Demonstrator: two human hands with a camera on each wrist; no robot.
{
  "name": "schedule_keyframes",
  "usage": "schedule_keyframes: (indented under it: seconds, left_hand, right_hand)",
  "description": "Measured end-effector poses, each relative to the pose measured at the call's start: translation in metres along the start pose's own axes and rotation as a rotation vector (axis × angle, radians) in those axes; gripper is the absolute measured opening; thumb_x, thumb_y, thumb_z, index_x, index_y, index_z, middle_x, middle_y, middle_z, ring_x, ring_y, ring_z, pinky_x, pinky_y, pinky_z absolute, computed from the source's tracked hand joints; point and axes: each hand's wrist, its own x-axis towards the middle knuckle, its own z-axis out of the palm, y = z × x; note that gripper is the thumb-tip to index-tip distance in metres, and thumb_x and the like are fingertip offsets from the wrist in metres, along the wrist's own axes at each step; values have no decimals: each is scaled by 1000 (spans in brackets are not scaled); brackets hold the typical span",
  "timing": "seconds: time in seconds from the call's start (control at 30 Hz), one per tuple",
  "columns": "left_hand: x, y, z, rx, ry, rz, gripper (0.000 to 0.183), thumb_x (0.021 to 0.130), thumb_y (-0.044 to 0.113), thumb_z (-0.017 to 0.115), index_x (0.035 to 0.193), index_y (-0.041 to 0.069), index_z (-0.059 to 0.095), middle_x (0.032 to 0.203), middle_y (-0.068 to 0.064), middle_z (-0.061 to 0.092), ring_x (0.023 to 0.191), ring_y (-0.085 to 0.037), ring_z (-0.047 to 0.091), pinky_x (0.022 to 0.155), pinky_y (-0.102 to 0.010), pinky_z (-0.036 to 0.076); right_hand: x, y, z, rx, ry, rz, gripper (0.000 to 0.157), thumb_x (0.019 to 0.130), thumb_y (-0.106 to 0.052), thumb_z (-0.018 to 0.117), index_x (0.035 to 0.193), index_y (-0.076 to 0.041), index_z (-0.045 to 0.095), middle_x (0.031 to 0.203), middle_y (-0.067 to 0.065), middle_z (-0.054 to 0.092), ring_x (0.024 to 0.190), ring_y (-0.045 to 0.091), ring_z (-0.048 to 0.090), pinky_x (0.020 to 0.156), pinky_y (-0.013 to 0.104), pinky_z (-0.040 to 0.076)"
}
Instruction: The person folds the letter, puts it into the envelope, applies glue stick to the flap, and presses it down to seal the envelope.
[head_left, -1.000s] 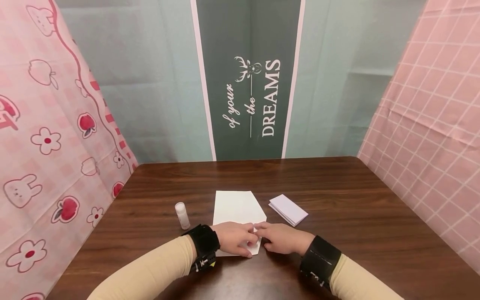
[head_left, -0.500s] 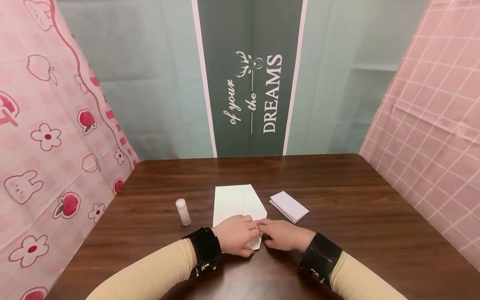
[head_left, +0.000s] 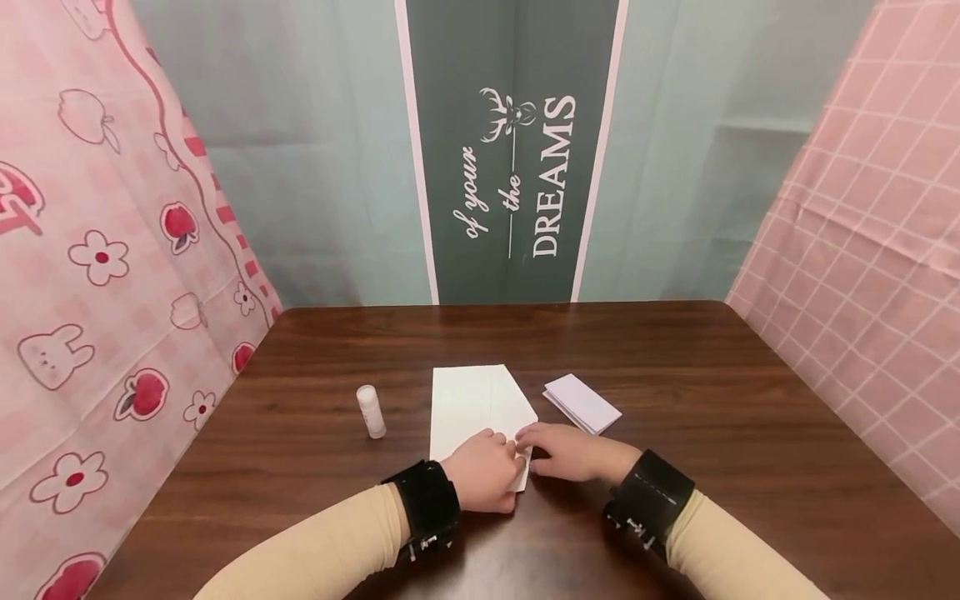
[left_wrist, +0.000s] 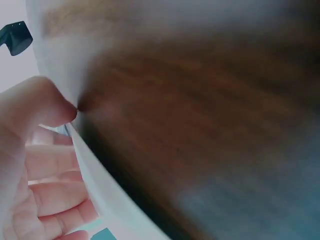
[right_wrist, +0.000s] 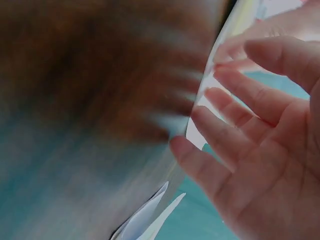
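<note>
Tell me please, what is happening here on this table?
Someone is handling a white paper on the table. The left hand rests on its near part; the right hand is at its right edge. A white tube is to the left and a folded sheet to the right, neither of them touched.

White paper (head_left: 472, 400), partly concealed, with cropped and blurred surroundings.
Paper: near part covered by the left hand (head_left: 483, 471) in the head view. Glue stick (head_left: 371, 412): label too small to read. Sleeves (head_left: 307, 550): cut by the bottom edge. Green curtain (head_left: 517, 42): top cropped. Table (left_wrist: 170, 125): blurred in both wrist views. Black object (left_wrist: 19, 39): cropped at left in the left wrist view, identity undetermined. Folded sheet (right_wrist: 145, 220): cut at bottom, right wrist view. Right hand (right_wrist: 255, 135): cropped there at right and bottom.
</note>
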Motion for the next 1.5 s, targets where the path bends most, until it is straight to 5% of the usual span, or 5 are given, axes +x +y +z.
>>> schedule_keyframes:
  seconds: [0.23,0.47,0.93,1.2,1.5]
  left_hand:
    - [8,1,-8,-12,-22,10,29,77,47,61,87,20,66,73,4,58,72,-13,53,63,-26,38]
    - [13,4,-8,-28,-63,-2,30,78,48,61,90,21,67,73,5,58,72,-12,53,64,-25,37]
    - [21,11,-1,-42,-64,1,31,77,50,60,89,21,67,73,5,57,72,-13,53,63,-26,38]
    - [24,12,-4,-37,-77,-10,30,77,50,60,87,22,66,69,4,55,68,-12,53,60,-25,39]
    - [20,8,-7,-31,-56,-14,30,75,49,62,86,22,66,69,4,55,66,-13,53,58,-26,39]
  right_hand:
    - [-3,35,-31,-15,322,394,22,87,-10,59,103,3,65,94,14,64,86,26,61,75,42,48]
    - [-10,62,-33,-136,80,768,65,82,-38,68,119,11,50,109,29,55,97,38,56,76,53,46]
    - [-22,87,-29,12,41,787,72,72,-38,77,108,18,49,95,26,59,82,32,55,76,44,46]
    - [-27,96,-24,117,211,663,35,82,-16,68,96,12,54,82,17,59,71,26,53,65,36,44]
    - [-15,82,-27,305,353,636,41,89,-22,63,113,10,52,92,17,60,78,24,56,68,35,45]
